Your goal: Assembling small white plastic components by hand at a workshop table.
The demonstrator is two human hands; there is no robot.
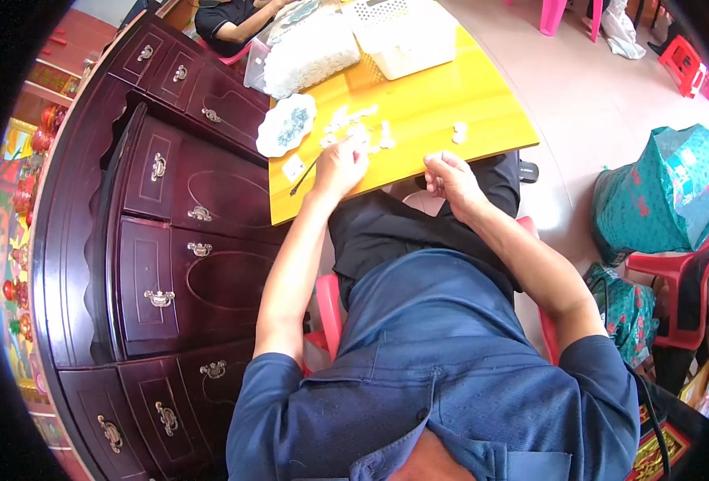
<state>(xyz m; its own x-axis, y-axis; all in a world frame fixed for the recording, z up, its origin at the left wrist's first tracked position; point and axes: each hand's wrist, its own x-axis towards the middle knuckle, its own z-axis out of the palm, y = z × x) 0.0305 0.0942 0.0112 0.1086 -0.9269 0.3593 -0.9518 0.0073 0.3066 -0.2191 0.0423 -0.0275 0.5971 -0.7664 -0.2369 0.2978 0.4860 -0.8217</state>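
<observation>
My left hand is at the near left part of the yellow wooden table, fingers curled together among small white pieces. What it pinches, if anything, is too small to make out. A thin dark stick-like tool lies beside it, partly hidden by the hand. My right hand is raised at the table's near edge, thumb and fingers pressed together; whatever is between them is not clear. A little group of white pieces lies just beyond it. Left of my left hand stands a white scalloped dish holding small greyish bits.
At the table's far side are a heap of white pieces and a white perforated basket. Another person's arm shows behind. A dark wooden cabinet borders the left. Teal bags and a red stool stand right.
</observation>
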